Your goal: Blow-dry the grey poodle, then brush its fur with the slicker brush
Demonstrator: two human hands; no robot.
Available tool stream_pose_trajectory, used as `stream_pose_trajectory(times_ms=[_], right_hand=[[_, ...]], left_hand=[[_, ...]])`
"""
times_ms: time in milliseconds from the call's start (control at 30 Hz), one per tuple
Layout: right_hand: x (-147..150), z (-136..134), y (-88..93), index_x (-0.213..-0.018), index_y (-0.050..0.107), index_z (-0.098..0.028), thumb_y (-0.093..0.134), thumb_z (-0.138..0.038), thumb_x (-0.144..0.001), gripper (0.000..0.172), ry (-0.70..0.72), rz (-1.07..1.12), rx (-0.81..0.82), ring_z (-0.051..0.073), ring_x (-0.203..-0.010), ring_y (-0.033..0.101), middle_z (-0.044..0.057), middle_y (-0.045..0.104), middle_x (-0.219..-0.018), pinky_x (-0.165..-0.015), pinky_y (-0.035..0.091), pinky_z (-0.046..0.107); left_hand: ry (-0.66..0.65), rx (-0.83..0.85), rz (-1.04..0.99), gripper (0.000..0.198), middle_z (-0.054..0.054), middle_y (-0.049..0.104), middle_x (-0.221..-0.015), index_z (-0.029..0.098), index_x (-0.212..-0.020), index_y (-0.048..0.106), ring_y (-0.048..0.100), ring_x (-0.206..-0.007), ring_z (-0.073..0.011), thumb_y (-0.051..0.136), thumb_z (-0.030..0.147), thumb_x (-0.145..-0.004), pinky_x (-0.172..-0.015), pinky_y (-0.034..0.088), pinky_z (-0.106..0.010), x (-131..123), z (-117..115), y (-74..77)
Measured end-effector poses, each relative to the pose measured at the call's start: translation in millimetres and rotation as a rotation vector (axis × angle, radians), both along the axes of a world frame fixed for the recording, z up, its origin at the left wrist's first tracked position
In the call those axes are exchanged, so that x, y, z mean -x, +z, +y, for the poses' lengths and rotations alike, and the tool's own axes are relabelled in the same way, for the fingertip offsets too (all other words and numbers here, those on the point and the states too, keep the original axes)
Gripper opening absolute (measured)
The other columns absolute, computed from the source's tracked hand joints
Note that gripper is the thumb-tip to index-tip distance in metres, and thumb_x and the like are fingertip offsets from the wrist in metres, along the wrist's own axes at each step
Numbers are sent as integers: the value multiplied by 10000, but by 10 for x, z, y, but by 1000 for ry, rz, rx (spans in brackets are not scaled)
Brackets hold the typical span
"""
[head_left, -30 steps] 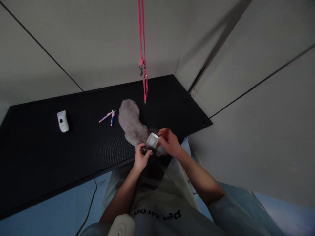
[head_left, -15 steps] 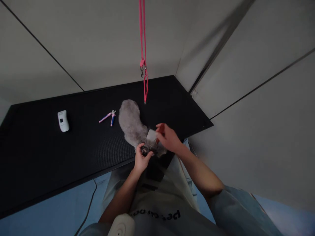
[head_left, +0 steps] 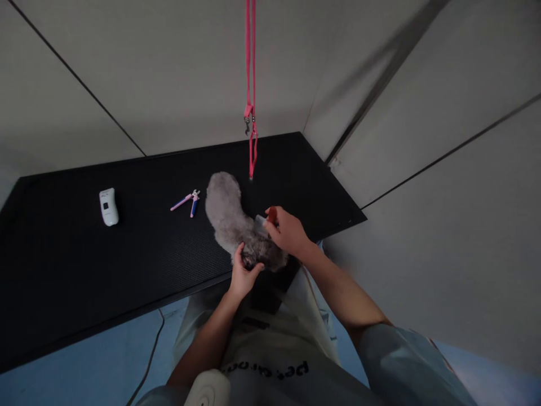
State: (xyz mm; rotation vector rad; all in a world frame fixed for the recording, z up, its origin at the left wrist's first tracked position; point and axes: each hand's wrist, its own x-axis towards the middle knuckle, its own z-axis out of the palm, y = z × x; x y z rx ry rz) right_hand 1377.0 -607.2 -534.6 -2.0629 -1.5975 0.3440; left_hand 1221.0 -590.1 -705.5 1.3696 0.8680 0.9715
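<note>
A small grey dog (head_left: 226,211) with a shaved-looking coat is on the black grooming table (head_left: 139,248), its head end at the near edge. My left hand (head_left: 244,276) grips the dog's head from the near side, thumb and fingers curved around it; the face is mostly hidden. In my right hand (head_left: 289,231) is what looks like a slicker brush (head_left: 260,225), with a pale rectangular head and an orange-red handle. The brush head is at the fur just behind the dog's head; its pins cannot be made out.
Nail clippers (head_left: 188,201) with pink and blue handles lie open left of the dog. Farther left is a white handheld device (head_left: 109,207) with a small dark window. A pink grooming loop (head_left: 252,146) hangs over the table. Grey walls (head_left: 177,67) stand behind and at right.
My right hand has turned and the brush head has tilted, showing a narrower side against the fur. My left hand keeps its hold on the dog's head.
</note>
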Motion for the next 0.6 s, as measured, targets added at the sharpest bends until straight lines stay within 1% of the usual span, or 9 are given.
stream_pose_trajectory(times_ms=[67, 100, 200, 267, 333, 367, 467, 533, 600], right_hand=[[6, 3, 2, -1017, 561, -179, 542, -332, -862, 218, 128, 3, 78, 178, -738, 611, 48, 666, -846, -676, 404, 271], [4, 10, -4, -984, 567, -179, 550, -328, -853, 199, 145, 4, 110, 178, -714, 607, 42, 660, -805, -661, 399, 270], [-23, 46, -46, -1036, 545, -171, 504, -305, -875, 213, -42, 40, 6, 178, -738, 616, 52, 662, -834, -675, 407, 272], [-44, 67, -80, -1064, 535, -178, 500, -305, -877, 229, -70, 126, -45, 169, -753, 620, 46, 665, -860, -689, 417, 266], [-62, 84, -102, -1005, 560, -183, 546, -321, -848, 210, 11, 184, 28, 163, -702, 605, 28, 656, -804, -667, 418, 263], [-72, 95, -108, -976, 569, -181, 561, -326, -836, 202, 5, 185, 60, 161, -672, 593, 23, 647, -771, -655, 416, 266], [-109, 154, -141, -1002, 567, -180, 560, -334, -835, 228, -169, 180, -37, 159, -677, 581, 23, 637, -782, -677, 425, 278], [-131, 212, -223, -976, 572, -184, 584, -313, -813, 207, -138, 342, -64, 147, -698, 585, 9, 637, -792, -688, 443, 269], [-143, 260, -368, -854, 572, -180, 620, -256, -772, 121, -79, 650, 29, 133, -676, 587, -6, 633, -745, -662, 462, 253]], left_hand=[[-29, -1, -25, 876, -80, 559, -1109, 212, -1409, 319, 600, -976, -193, 765, 255, -656, -889, 478, -354, 2, 6, 3], [-45, 5, -26, 895, -53, 567, -1022, 207, -1426, 289, 604, -898, -175, 759, 258, -666, -853, 486, -345, 3, 10, 2], [-48, 20, -5, 916, 39, 489, -774, 192, -1453, 243, 536, -662, -124, 746, 276, -692, -711, 491, -303, 5, 23, -14], [-37, 4, -5, 909, 33, 477, -787, 196, -1447, 261, 527, -665, -124, 752, 288, -688, -691, 485, -293, 7, 34, -28], [-32, -8, -14, 903, 13, 493, -841, 205, -1440, 274, 543, -714, -134, 756, 298, -682, -712, 486, -298, 9, 46, -37], [-29, -7, -11, 904, 13, 492, -843, 207, -1441, 273, 543, -717, -134, 756, 301, -683, -716, 485, -300, 9, 51, -36], [-26, 7, 32, 909, 41, 467, -783, 206, -1448, 273, 519, -668, -121, 754, 290, -682, -711, 485, -300, -2, 51, -13], [33, 5, 59, 877, 28, 488, -815, 204, -1418, 324, 540, -712, -129, 767, 279, -666, -751, 491, -312, -25, 30, 13], [168, 24, 71, 804, -12, 528, -910, 197, -1356, 387, 573, -820, -152, 776, 288, -658, -817, 491, -332, -57, -13, 34]])
